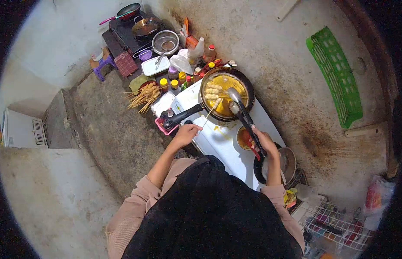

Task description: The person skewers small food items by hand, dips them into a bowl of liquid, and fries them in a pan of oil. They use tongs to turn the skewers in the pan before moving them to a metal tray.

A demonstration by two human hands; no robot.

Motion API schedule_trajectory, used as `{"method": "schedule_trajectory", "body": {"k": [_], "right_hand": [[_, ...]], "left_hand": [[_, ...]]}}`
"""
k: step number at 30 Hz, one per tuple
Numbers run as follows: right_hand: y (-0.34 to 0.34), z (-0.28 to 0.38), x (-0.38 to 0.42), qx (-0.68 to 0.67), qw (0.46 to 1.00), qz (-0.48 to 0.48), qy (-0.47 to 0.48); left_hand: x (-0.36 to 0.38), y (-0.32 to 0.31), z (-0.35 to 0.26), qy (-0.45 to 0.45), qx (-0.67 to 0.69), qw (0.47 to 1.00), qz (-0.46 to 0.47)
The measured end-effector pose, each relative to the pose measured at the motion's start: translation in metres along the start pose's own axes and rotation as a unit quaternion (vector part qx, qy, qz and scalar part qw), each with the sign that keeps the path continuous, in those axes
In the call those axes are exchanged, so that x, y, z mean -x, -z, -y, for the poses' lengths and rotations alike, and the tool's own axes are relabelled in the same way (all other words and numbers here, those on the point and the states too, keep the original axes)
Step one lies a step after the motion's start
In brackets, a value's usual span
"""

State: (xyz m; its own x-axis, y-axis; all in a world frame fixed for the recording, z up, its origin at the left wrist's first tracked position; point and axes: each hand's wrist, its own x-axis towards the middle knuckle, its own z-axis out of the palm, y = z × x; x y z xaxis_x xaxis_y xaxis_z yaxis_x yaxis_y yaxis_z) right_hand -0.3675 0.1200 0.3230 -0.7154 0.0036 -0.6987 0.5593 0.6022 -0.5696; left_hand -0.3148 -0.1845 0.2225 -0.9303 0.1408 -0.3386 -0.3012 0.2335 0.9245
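My left hand pinches a thin wooden skewer whose far end, carrying a pale food piece, dips into the frying pan of yellow oil. Several pale pieces float in the oil at the pan's left side. My right hand grips the black handle of a ladle, its bowl resting over the oil near the pan's middle. The pan's black handle points toward my left hand. The pan sits on a white stove top.
A bundle of skewered food lies left of the pan beside sauce bottles and white trays. A strainer and a second wok stand farther back. A small orange sauce bowl sits near my right hand. A green basket leans at right; a wire rack is lower right.
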Motion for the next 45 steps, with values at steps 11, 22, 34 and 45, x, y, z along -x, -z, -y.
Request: {"method": "schedule_trajectory", "body": {"k": [11,22,34,45], "right_hand": [[-0.012,-0.020,-0.012,-0.169,0.982,0.075,0.033],[-0.005,-0.004,0.014,-0.059,0.992,0.081,0.082],[-0.013,-0.004,0.008,0.035,0.995,-0.026,0.087],[-0.022,-0.010,-0.008,-0.046,0.996,0.009,0.081]], "left_hand": [[-0.003,-0.005,0.011,-0.018,-0.011,1.000,-0.019],[-0.008,-0.008,0.004,-0.024,-0.018,1.000,-0.006],[-0.007,-0.004,0.004,-0.005,0.024,1.000,0.013],[-0.006,-0.003,0.009,-0.036,0.008,0.999,-0.017]]}}
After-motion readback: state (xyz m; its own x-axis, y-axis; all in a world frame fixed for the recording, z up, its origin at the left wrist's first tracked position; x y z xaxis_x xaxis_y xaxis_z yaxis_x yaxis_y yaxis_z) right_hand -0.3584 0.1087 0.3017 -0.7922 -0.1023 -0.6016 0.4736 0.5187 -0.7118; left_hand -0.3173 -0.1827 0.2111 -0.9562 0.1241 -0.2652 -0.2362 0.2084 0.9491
